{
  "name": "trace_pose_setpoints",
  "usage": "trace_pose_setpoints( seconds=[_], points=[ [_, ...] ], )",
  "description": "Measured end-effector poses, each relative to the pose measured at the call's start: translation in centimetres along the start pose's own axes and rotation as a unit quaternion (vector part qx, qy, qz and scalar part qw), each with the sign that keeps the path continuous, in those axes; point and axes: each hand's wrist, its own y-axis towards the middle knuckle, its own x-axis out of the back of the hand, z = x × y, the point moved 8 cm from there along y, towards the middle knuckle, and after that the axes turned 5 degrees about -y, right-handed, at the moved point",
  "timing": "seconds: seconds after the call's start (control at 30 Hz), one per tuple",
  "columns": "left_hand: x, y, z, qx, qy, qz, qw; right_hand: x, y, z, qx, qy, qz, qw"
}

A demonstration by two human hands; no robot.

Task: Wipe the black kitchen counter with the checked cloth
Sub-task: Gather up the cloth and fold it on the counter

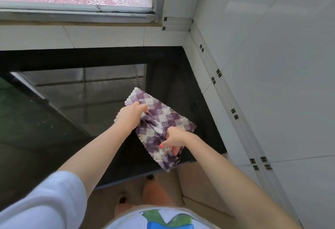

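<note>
I hold the purple-and-white checked cloth (pixel 159 129) above the black counter (pixel 181 83) near its right corner. My left hand (pixel 129 114) grips its far edge; my right hand (pixel 175 139) pinches the near edge. It looks light, soft and limp, so bunching it should give firmer wiping control.

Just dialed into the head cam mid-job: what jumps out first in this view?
The purple-and-white checked cloth stands out at centre, bunched over the near right corner of the black counter, its lower end hanging past the front edge. Both hands grip it: the left hand at its far left edge, the right hand nearer the front. Beyond, an open window shows greenery, and white tiled walls close the corner on the right.
</note>
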Motion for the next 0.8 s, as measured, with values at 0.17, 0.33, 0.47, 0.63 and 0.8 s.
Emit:
trace_pose_setpoints(
  seconds=[0.17,0.33,0.47,0.63,0.8],
  points=[
    [1.1,0.1,0.6,0.016,0.027,-0.007,0.999,-1.9,-0.9,2.9,0.034,0.082,0.058,0.994],
    [2.5,-0.9,-1.5,0.075,0.021,-0.064,0.995,1.4,-2.2,5.3,0.127,-0.170,-0.070,0.975],
    [1.9,-1.8,-2.2,0.155,-0.055,-0.053,0.985,2.3,-3.7,7.2,0.331,-0.329,-0.256,0.847],
    [0.0,-2.1,-2.0,0.190,-0.084,-0.031,0.978,-0.7,-1.0,3.8,0.341,-0.378,-0.149,0.847],
    [-1.4,-1.6,-0.6,0.191,-0.116,-0.029,0.974,-3.5,0.1,2.8,0.317,-0.366,-0.104,0.869]
  ],
)
